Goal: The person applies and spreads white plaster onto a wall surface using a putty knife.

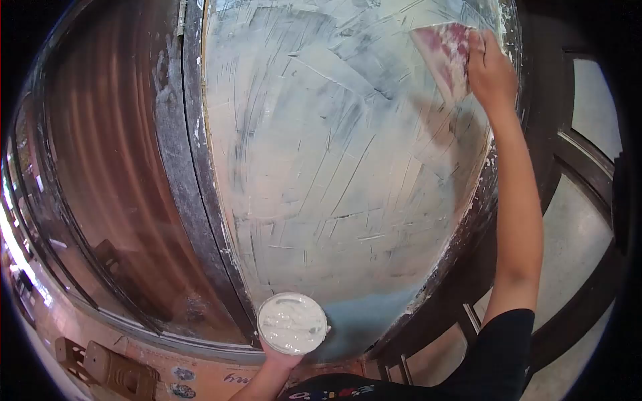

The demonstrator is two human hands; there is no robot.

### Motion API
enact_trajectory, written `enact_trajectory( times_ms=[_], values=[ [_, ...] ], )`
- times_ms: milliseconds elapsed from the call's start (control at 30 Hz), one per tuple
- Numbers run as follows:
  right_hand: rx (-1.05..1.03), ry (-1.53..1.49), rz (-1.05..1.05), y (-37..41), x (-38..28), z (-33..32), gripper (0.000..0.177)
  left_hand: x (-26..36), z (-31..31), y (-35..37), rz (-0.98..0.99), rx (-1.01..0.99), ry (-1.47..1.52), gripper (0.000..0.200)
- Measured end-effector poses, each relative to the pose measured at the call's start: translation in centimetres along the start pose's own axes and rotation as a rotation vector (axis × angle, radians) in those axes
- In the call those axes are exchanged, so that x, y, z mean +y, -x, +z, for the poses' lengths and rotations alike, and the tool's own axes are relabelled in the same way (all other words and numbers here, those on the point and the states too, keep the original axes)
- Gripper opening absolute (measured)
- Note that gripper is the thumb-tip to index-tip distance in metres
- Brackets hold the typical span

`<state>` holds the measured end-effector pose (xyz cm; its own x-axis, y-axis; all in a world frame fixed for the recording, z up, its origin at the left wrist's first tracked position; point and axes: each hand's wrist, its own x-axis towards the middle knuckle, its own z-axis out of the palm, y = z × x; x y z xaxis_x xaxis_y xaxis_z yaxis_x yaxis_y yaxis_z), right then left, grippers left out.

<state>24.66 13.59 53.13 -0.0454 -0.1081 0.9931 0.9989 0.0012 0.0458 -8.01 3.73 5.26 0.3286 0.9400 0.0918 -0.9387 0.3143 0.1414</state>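
Observation:
My right hand is raised at the upper right, its fingers closed on a putty knife with a wide, reddish blade smeared with white. The blade lies close against a wall panel coated in streaky white putty over blue-grey. Scrape lines and ridges run across the coating, and a bluish strip shows at its bottom. Low in the view, my left hand holds a round tub of white putty from below. The putty inside looks wet and uneven. Most of the left fingers are hidden beneath the tub.
Dark, white-spattered frames border the panel. Left of it, a glass door has a brown curtain behind. A brown plastic stool stands on the floor at lower left. Dark framed panes rise beyond my right arm.

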Motion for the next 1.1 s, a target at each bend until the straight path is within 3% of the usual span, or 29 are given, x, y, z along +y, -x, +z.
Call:
enact_trajectory(
  times_ms=[67, 100, 167, 233, 300, 400, 533, 700, 767, 867, 1033, 1100],
  values=[
    [-0.124, -0.184, -0.032, 4.6, -0.9, -0.8, 0.04, -1.0, 1.1, -1.0, -0.019, -0.017, 0.012, 0.068],
    [-0.39, -0.23, 0.024, 7.6, -3.4, -3.6, 0.035, -1.6, 1.7, -1.5, -0.045, -0.044, 0.024, 0.068],
    [-0.564, -0.275, -0.208, 15.3, -5.6, -5.1, 0.028, -3.2, 2.4, -2.8, -0.055, -0.034, -0.016, 0.068],
    [-0.722, -0.513, -0.388, 21.0, -7.2, -7.2, 0.02, -4.9, 2.7, -3.8, -0.077, -0.133, 0.052, 0.068],
    [-0.867, -0.637, -0.373, 25.2, -7.6, -7.6, 0.02, -6.8, 4.3, -4.2, -0.047, -0.015, -0.005, 0.069],
    [-0.939, -0.682, -0.257, 28.0, -7.3, -7.7, 0.019, -8.9, 4.6, -5.0, -0.119, -0.22, 0.068, 0.069],
    [-1.11, -0.591, -0.188, 30.1, -7.9, -8.3, 0.021, -11.0, 3.0, -5.7, -0.118, -0.176, 0.158, 0.069],
    [-1.196, -0.704, -0.19, 31.3, -7.1, -8.4, 0.027, -12.3, 1.9, -5.6, -0.076, -0.275, 0.319, 0.067],
    [-1.224, -0.685, -0.194, 31.6, -7.0, -8.8, 0.026, -12.7, 1.8, -5.3, -0.01, -0.147, 0.16, 0.066],
    [-1.279, -0.745, -0.221, 31.3, -6.6, -9.0, 0.025, -13.4, 1.9, -4.9, 0.013, -0.105, 0.173, 0.064],
    [-1.087, -0.847, -0.246, 30.4, -6.3, -8.7, 0.025, -12.9, 2.3, -4.5, 0.054, -0.129, 0.225, 0.058],
    [-1.048, -0.851, -0.437, 31.7, -7.0, -8.8, 0.024, -12.6, 2.2, -4.2, 0.073, -0.159, 0.181, 0.056]
  ],
)
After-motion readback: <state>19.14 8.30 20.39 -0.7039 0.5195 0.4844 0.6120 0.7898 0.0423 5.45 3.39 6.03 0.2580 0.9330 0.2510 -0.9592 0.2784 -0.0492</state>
